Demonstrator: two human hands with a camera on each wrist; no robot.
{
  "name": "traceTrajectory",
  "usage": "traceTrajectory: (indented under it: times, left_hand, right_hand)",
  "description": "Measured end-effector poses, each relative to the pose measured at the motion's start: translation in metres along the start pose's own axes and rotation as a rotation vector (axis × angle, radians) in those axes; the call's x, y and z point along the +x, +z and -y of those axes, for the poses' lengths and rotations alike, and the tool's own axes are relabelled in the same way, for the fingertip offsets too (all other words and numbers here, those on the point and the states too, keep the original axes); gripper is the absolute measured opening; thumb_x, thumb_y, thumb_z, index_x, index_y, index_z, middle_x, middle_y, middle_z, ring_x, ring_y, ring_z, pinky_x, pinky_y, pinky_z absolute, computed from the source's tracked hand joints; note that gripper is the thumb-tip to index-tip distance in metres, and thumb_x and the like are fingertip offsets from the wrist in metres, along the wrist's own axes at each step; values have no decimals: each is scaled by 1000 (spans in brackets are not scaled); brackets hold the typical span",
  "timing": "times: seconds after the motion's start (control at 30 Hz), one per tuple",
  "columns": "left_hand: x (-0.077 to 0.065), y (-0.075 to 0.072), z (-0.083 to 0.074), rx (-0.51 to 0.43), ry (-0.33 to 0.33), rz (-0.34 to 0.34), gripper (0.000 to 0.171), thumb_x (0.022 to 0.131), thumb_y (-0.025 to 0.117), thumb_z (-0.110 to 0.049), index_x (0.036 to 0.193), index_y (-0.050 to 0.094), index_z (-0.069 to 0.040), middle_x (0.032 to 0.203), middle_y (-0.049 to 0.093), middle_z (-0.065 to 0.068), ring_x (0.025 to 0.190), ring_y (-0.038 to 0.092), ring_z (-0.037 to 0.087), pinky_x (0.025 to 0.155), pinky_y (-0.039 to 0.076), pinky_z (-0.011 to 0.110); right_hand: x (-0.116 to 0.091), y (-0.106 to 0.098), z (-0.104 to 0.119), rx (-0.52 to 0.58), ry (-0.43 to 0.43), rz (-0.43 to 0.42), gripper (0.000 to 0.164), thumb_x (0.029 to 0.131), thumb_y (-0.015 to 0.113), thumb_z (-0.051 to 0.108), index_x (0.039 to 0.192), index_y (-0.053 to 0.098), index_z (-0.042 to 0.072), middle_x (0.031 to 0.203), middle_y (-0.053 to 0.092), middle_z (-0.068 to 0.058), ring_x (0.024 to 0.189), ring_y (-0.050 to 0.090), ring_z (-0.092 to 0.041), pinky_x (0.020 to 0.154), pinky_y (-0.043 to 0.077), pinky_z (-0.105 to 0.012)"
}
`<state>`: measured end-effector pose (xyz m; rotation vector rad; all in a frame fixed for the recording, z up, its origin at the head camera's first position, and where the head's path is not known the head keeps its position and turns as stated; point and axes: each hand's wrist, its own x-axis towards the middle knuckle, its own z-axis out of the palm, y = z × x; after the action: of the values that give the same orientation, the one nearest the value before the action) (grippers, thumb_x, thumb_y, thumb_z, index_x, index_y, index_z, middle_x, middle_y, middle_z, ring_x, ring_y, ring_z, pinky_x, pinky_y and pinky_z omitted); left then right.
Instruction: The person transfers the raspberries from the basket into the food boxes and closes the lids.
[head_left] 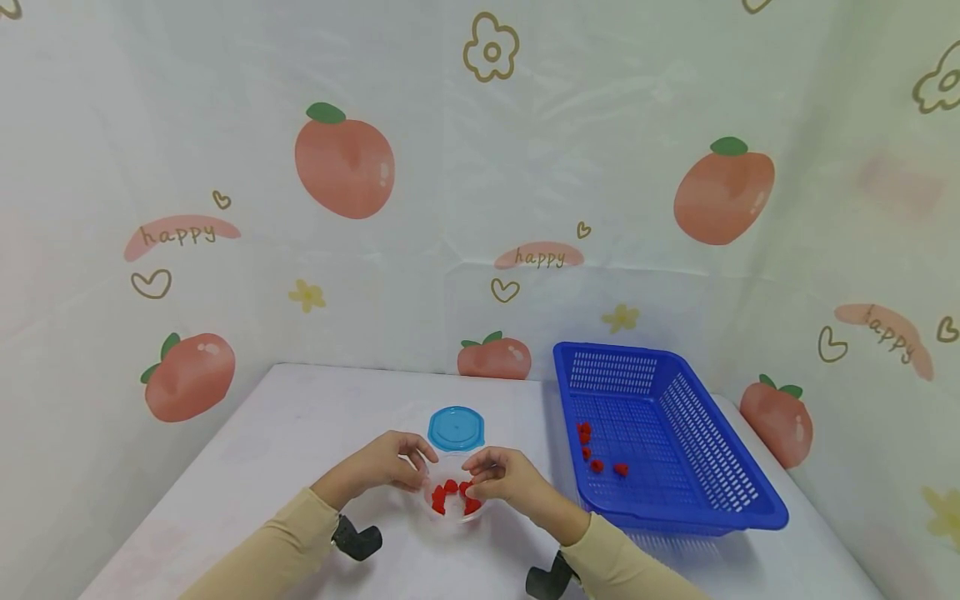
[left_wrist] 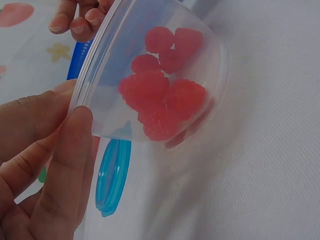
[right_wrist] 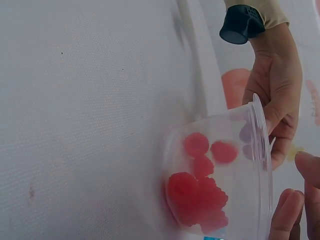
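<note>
A clear plastic container (head_left: 450, 522) stands on the white table, with several red raspberries (left_wrist: 162, 100) inside it. At its left side my left hand (head_left: 386, 463) pinches the rim between thumb and fingers. My right hand (head_left: 512, 485) is over the right side of the rim, its fingers loosely bent. Nothing shows between those fingers in the left wrist view. Just behind the container lies a round blue lid (head_left: 456, 428), apart from it.
A blue plastic basket (head_left: 723, 518) stands to the right, with several more raspberries (head_left: 597, 466) along its left side. A printed cloth backdrop (head_left: 420, 308) rises behind the white table (head_left: 322, 408). Black wrist cameras (head_left: 357, 540) hang below both forearms.
</note>
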<state>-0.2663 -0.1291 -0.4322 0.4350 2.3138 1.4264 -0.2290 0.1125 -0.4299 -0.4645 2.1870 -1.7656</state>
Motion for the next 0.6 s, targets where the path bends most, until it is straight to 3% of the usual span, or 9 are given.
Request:
traceTrajectory:
  times: [0.3, 0.6]
  left_hand:
    - [0, 0, 0, 13, -8, -9, 30, 80, 74, -3, 108, 65, -1, 86, 61, 7, 71, 64, 16, 69, 60, 33]
    - [0, 1, -2, 26, -22, -19, 31, 79, 75, -3, 108, 66, -1, 86, 61, 7, 72, 64, 16, 69, 60, 33]
  right_hand:
    - [0, 0, 0, -9, 7, -4, 27, 82, 70, -3, 108, 62, -7, 106, 61, -30, 81, 60, -12, 80, 58, -26]
    - [0, 0, 1, -15, 16, -8, 28, 82, 70, -3, 108, 62, -7, 107, 61, -30, 82, 60, -12, 81, 58, -26]
